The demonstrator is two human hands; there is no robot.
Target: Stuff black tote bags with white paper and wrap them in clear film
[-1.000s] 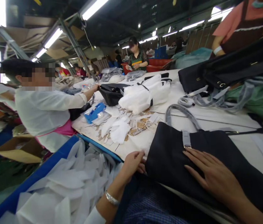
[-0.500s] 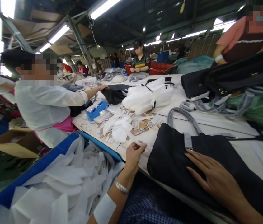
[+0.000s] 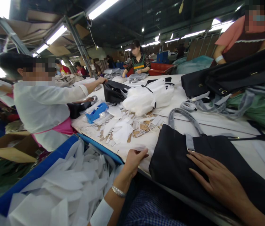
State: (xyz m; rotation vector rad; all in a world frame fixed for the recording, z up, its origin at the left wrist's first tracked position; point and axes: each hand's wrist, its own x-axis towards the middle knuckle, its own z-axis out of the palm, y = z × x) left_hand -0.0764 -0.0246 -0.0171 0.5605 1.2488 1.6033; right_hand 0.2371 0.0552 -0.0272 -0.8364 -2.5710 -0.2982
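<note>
A black handbag lies on the table in front of me, its grey-wrapped handle arching up behind it. My right hand rests flat on the bag, fingers stretched out, the tips beside the metal fitting of the handle tab. Left of the bag, my left hand is closed in a pinch just over the table edge. From its fingertips stretches a thin, translucent plastic piece, blurred and hard to make out. A silver bracelet and a white patch are on my left forearm.
White foam-like sheets fill a blue bin at lower left. Paper tags, a blue tape dispenser and white-wrapped bundles lie on the table. A co-worker in white handles another black bag.
The translucent piece now shows more clearly, stretched out from my left fingertips. My right hand stays on the handbag. The co-worker on the left has raised the other black bag's side.
</note>
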